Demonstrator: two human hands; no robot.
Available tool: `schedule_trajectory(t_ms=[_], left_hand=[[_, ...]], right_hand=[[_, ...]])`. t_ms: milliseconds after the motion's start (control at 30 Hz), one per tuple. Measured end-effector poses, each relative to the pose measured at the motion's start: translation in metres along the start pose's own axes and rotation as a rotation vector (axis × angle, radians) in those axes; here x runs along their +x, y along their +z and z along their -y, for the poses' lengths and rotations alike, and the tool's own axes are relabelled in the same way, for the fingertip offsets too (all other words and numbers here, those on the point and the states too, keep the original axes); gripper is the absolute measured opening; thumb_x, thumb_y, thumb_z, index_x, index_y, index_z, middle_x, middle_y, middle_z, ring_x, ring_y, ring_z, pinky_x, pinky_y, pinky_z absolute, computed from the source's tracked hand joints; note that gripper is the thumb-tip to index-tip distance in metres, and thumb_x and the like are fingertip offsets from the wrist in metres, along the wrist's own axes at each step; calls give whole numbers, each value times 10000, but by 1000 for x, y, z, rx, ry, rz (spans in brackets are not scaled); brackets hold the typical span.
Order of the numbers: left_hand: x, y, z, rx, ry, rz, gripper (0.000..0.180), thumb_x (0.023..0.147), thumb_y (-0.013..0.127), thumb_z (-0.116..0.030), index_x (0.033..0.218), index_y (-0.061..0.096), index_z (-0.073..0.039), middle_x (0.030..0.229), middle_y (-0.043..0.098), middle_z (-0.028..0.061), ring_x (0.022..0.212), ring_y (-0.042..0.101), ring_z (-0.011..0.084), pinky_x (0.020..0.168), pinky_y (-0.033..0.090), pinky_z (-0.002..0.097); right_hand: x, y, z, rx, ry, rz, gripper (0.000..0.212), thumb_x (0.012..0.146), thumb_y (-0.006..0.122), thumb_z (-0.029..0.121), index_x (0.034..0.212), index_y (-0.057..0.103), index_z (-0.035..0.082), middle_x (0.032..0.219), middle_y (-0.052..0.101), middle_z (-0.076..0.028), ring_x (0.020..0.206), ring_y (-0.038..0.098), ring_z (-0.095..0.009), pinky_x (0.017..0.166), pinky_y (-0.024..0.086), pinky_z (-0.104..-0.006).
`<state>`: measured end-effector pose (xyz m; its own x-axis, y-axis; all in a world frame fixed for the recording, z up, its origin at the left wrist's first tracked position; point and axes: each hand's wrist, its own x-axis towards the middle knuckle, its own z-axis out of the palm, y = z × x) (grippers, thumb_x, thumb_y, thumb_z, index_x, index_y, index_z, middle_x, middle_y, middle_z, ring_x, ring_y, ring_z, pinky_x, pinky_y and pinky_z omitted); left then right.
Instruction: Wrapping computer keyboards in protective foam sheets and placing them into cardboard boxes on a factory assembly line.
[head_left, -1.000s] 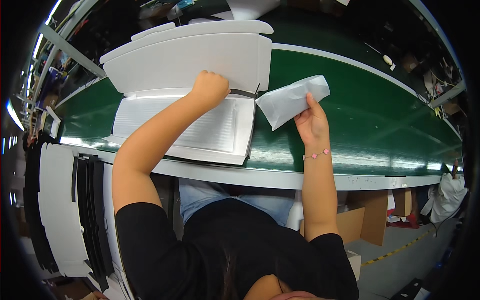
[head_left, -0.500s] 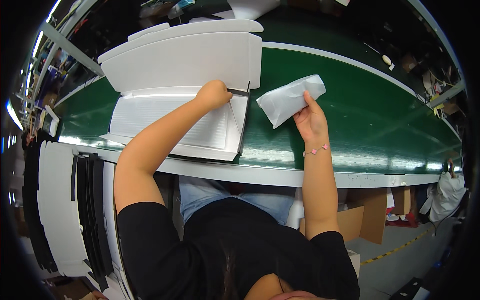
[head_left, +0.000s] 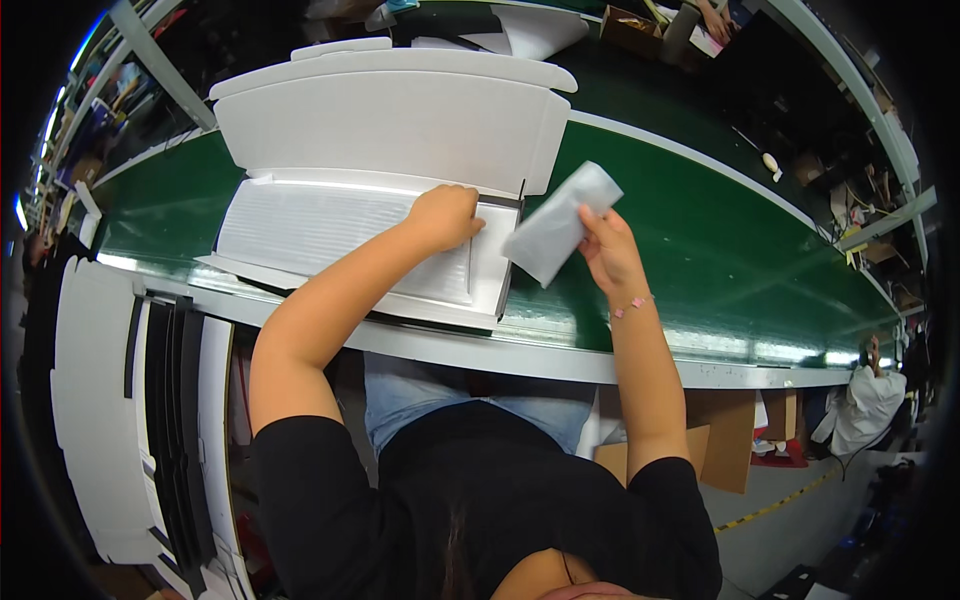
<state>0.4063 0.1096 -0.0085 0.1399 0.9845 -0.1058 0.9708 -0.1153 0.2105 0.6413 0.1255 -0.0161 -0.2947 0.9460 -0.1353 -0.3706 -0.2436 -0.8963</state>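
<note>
An open white cardboard box (head_left: 390,120) lies on the green work surface, its lid raised at the back. Inside it is a flat, ribbed white wrapped sheet (head_left: 300,222). My left hand (head_left: 445,218) is closed at the sheet's right end, fingers curled over its edge; the fingertips are partly hidden. To the right of the box, my right hand (head_left: 612,250) pinches a flat, translucent white packet (head_left: 563,222) between thumb and fingers. The packet is held tilted above the green surface, its lower left corner close to the box's right side.
Several white and black folded boxes (head_left: 105,400) stand upright at the lower left, beside the table. A pale metal edge (head_left: 540,362) runs along the table's front. Brown cardboard (head_left: 728,440) sits below at right. Across the table, another person's hand (head_left: 716,22) shows near a brown box (head_left: 630,30).
The packet has turned steeper and come nearer the box's right side. My left hand stays at the sheet's right end, and the edge it had raised now lies flatter. The whole view has shifted.
</note>
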Motion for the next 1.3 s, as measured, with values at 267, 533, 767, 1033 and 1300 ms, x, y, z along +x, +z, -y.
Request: schedule_trajectory(t_ms=[267, 533, 767, 1033, 1300], left_hand=[[-29, -1, 31, 32, 48, -43, 313, 720, 649, -233, 971, 550, -74, 923, 561, 89, 908, 511, 260, 780, 420, 346], [-53, -14, 47, -114, 152, -90, 352, 702, 663, -248, 984, 550, -71, 935, 552, 83, 927, 492, 249, 801, 403, 339], [-123, -31, 9, -297, 434, -279, 323, 727, 635, -222, 995, 558, -60, 953, 560, 88, 899, 505, 245, 794, 395, 334], [-160, 28, -43, -902, 643, 231, 233, 783, 591, -179, 975, 574, -48, 857, 604, 62, 786, 559, 213, 752, 412, 302], [-123, 75, -101, -795, 667, 24, 176, 762, 595, -135, 912, 600, -44, 871, 591, 48, 809, 533, 206, 724, 409, 287]], right_hand=[[37, 76, -21, -775, -101, 103, 224, 808, 582, 162, 950, 565, -10, 843, 585, -102, 793, 532, -182, 751, 431, -260], [23, 81, -61, -1247, -278, 103, 219, 790, 586, 184, 929, 547, 19, 916, 553, -104, 856, 500, -224, 741, 423, -290], [4, 71, -62, -1072, -504, 7, 311, 779, 582, 154, 1058, 520, 33, 1179, 444, -84, 966, 487, -230, 782, 423, -296], [-100, -40, -2, -1047, -226, -349, 248, 807, 536, 96, 1050, 557, 53, 1098, 538, -79, 1010, 472, -196, 805, 397, -263], [-235, -161, -15, -1023, -383, -1403, 277, 839, 480, 105, 1109, 510, 49, 1180, 478, -106, 1048, 455, -231, 888, 355, -305]])
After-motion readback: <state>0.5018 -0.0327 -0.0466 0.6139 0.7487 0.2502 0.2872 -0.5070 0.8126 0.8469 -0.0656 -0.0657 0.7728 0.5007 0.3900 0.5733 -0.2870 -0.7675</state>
